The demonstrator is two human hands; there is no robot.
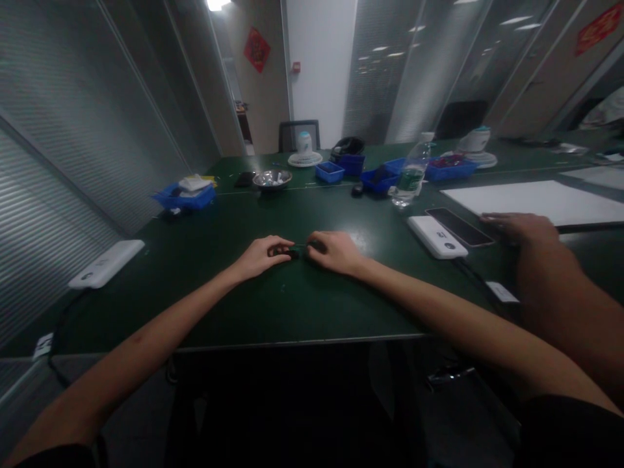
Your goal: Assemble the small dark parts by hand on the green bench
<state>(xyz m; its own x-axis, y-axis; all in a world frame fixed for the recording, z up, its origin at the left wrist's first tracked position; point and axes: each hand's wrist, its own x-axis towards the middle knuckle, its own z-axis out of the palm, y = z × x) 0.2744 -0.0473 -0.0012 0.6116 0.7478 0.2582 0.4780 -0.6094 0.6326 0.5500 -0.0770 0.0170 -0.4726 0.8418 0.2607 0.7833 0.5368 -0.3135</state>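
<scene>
Low over the middle of the dark green table [229, 227], my left hand [260, 257] pinches a small black object [287, 253] between thumb and fingers. Its exact kind is too dark and blurred to tell. My right hand [334, 252] lies just to the right, fingers curled around another small dark piece [318, 246], mostly hidden by the fingers. A narrow gap separates the two hands, and a faint thin line shows in it. Whether the two dark pieces are joined I cannot tell.
White power banks [436, 237] with cables lie at right and left. A phone [459, 226], a water bottle [413, 172], blue trays [188, 195] and a metal bowl [272, 180] stand further back. Another person's hand [524, 227] rests near a white board [541, 200].
</scene>
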